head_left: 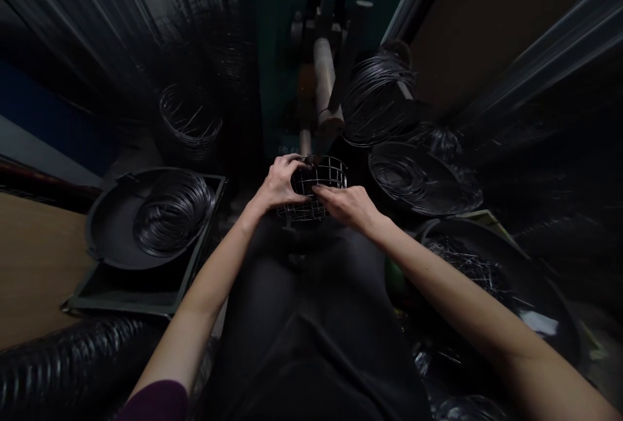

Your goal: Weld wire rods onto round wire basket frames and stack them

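A small round wire cage (pixel 333 171), made of crossed dark metal wires, sits above my lap in front of the machine. My left hand (pixel 280 182) grips its left side, with the thumb on the near wires and the fingers over the upper edge. My right hand (pixel 346 205) is at the near right side, fingers together and pressed against the mesh. Anything small between those fingertips is too dark to make out. Just beyond the cage stands a machine with a pale cylindrical arm (pixel 325 77).
On the left, a wide black pan (pixel 114 233) holds wire rings (pixel 175 213) over a dark crate. To the right, one pan (pixel 438 178) holds wire rings and another (pixel 530 278) holds loose wire pieces. A bundle of wire hoops (pixel 377 96) hangs beside the machine.
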